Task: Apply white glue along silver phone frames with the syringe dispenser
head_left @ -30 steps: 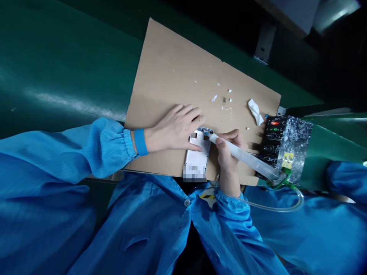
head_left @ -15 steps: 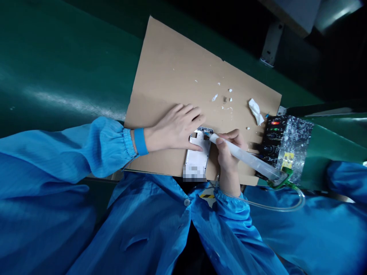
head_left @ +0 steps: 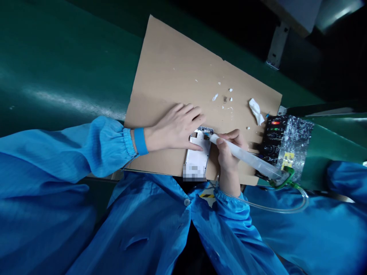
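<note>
A silvery-white phone frame [head_left: 197, 157] with cut-outs at its far end lies near the front edge of a cardboard sheet [head_left: 172, 57]. My left hand [head_left: 176, 128] steadies it: the thumb rests on the plate and the bent fingers are at its upper left side, their tips partly hidden. My right hand [head_left: 229, 152] grips a translucent glue-dispensing syringe [head_left: 250, 161] close to its front end. The syringe tilts down to the left, and its bluish tip is at the frame's far right corner; contact is too small to tell. A green cap [head_left: 288, 176] with a clear hose closes its rear.
On the right stands a black control box [head_left: 295, 137] with knobs and a red display, smeared white on top. White scraps [head_left: 215, 97] and a crumpled white piece [head_left: 256, 111] lie on the cardboard. Another person's blue sleeve [head_left: 345, 179] is at far right.
The syringe's rear end and hose have shifted slightly right, and its tip has moved barely. A green light now shows on the control box. My left hand and the phone frame have stayed put.
</note>
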`<move>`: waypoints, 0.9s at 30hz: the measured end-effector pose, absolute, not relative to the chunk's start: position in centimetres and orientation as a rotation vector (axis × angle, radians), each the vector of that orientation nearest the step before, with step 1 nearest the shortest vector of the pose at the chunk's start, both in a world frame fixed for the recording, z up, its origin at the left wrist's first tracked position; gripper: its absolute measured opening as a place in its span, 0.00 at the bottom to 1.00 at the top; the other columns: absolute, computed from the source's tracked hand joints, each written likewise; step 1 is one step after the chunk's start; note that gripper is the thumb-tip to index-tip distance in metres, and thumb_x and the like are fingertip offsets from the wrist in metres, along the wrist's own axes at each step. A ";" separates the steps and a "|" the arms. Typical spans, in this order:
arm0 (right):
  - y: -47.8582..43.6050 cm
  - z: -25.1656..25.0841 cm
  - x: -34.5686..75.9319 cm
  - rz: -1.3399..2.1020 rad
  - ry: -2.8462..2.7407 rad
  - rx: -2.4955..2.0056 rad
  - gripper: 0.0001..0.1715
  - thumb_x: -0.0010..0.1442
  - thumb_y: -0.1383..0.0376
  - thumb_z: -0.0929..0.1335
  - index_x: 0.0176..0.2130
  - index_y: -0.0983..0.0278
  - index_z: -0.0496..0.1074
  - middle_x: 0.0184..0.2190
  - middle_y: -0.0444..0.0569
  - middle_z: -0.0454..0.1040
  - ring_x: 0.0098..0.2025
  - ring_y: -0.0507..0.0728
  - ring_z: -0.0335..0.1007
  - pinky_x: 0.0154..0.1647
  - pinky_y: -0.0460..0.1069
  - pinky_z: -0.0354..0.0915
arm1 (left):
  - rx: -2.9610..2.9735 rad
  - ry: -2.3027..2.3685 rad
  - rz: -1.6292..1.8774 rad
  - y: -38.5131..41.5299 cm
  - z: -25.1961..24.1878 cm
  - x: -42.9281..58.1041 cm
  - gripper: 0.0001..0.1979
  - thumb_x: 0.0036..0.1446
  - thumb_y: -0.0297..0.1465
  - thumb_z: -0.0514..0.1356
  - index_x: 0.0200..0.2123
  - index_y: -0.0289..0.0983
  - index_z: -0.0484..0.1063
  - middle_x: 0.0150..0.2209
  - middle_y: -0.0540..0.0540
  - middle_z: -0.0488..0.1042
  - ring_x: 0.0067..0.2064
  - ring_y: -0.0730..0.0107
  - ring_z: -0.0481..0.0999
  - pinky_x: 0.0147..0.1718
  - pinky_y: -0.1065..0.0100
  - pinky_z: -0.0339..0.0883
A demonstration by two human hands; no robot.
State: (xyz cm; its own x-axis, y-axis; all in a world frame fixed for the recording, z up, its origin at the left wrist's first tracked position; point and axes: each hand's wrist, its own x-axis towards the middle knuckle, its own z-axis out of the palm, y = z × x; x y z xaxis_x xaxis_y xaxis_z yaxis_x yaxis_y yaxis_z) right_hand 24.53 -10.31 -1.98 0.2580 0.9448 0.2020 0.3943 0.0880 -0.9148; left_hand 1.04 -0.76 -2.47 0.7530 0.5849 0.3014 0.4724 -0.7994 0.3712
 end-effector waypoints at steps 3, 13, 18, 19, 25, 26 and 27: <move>-10.3 -1.9 24.6 0.664 -1.308 -1.493 0.32 0.67 0.38 0.81 0.35 0.59 0.73 0.27 0.42 0.78 0.24 0.50 0.66 0.23 0.47 0.61 | 2.680 0.829 0.584 -0.8 -2.4 1.1 0.46 0.60 0.64 0.78 0.62 0.31 0.77 0.57 0.31 0.81 0.59 0.40 0.80 0.53 0.51 0.68; -10.3 -1.7 24.5 0.687 -1.301 -1.547 0.35 0.66 0.34 0.80 0.34 0.59 0.72 0.27 0.42 0.75 0.24 0.50 0.65 0.23 0.47 0.61 | 2.627 0.825 0.552 -0.7 -2.1 1.0 0.45 0.61 0.63 0.77 0.63 0.32 0.78 0.58 0.29 0.81 0.59 0.37 0.79 0.54 0.49 0.69; -10.2 -1.7 24.4 0.679 -1.300 -1.538 0.34 0.66 0.36 0.81 0.35 0.59 0.73 0.26 0.42 0.75 0.23 0.50 0.63 0.21 0.47 0.59 | 2.626 0.827 0.540 -0.7 -2.1 1.0 0.45 0.61 0.62 0.78 0.63 0.32 0.78 0.58 0.29 0.81 0.59 0.37 0.78 0.55 0.49 0.68; -10.2 -1.7 24.4 0.678 -1.304 -1.530 0.33 0.66 0.36 0.81 0.35 0.59 0.74 0.26 0.42 0.74 0.23 0.50 0.62 0.21 0.47 0.58 | 2.628 0.827 0.543 -0.7 -2.2 1.1 0.45 0.61 0.63 0.78 0.63 0.32 0.78 0.58 0.29 0.81 0.59 0.38 0.78 0.55 0.49 0.68; -10.2 -1.9 24.5 0.667 -1.313 -1.532 0.33 0.66 0.36 0.81 0.35 0.59 0.74 0.25 0.41 0.72 0.22 0.49 0.59 0.20 0.47 0.55 | 2.658 0.828 0.564 -0.7 -2.3 1.1 0.46 0.61 0.64 0.77 0.62 0.31 0.77 0.57 0.30 0.81 0.58 0.39 0.79 0.54 0.50 0.68; -10.3 -1.9 24.5 0.668 -1.311 -1.548 0.33 0.65 0.35 0.81 0.35 0.59 0.75 0.25 0.41 0.72 0.22 0.50 0.59 0.20 0.47 0.55 | 2.661 0.830 0.563 -0.7 -2.3 1.0 0.46 0.61 0.64 0.77 0.62 0.32 0.77 0.57 0.31 0.81 0.58 0.40 0.79 0.53 0.50 0.68; -10.3 -1.9 24.6 0.673 -1.311 -1.558 0.33 0.65 0.35 0.81 0.35 0.59 0.75 0.25 0.41 0.72 0.22 0.50 0.59 0.20 0.47 0.55 | 2.662 0.832 0.562 -0.7 -2.3 1.0 0.46 0.61 0.64 0.77 0.62 0.32 0.77 0.57 0.31 0.81 0.58 0.40 0.79 0.53 0.50 0.68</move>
State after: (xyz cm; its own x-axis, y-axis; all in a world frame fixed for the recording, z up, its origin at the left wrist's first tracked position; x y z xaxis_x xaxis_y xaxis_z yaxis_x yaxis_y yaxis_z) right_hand 24.57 -10.34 -1.92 0.2716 0.9487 0.1620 0.4218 0.0339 -0.9061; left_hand 1.04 -0.73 -2.30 0.7564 0.5930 0.2759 0.4777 -0.7890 0.3863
